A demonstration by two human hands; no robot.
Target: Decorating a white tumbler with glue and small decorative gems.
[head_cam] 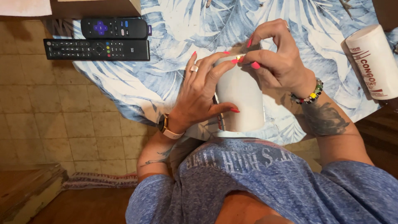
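A white cylindrical roll [242, 97] lies at the near edge of a table covered in a blue leaf-patterned cloth [174, 29]. My left hand [199, 93] wraps around the roll's left side, thumb underneath and fingers over its top end. My right hand [275, 58] pinches a small piece at the roll's far rim between thumb and forefinger. A watch sits on the left wrist and a beaded bracelet [309, 96] on the right.
Two black remote controls [97, 49] [114, 28] lie side by side at the table's far left. Another white roll [373, 62] with red print rests at the right edge. Tiled floor [54, 112] and a rug lie to the left below the table.
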